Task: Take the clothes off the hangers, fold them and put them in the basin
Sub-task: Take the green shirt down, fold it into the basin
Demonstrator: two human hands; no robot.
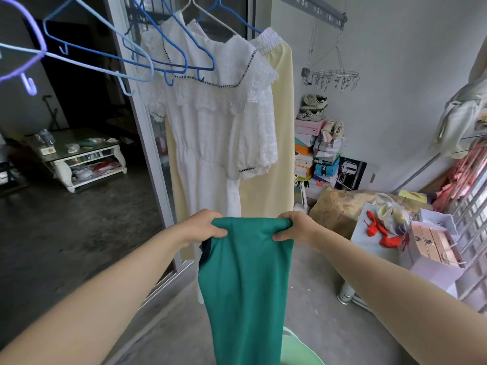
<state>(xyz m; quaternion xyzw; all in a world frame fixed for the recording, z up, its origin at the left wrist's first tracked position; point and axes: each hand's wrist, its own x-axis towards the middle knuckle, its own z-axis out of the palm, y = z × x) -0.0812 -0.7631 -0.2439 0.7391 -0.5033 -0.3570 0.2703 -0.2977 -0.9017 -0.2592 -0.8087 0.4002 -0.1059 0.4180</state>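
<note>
Soft, even daylight fills the white-walled area on the right, with faint shadows and no glare. The room (66,127) beyond the doorway on the left lies dim. Wide-angle distortion bends the edges; the nearest hangers (23,61) at upper left look blurred.

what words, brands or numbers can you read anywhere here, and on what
None can be read for certain.
Stacked shoe boxes: print too small and blurred.
Blue box: white marks, blurred.
Black poster showing a steel pot: no legible text.
Pale pink gift boxes: small emblems, unreadable.
</note>
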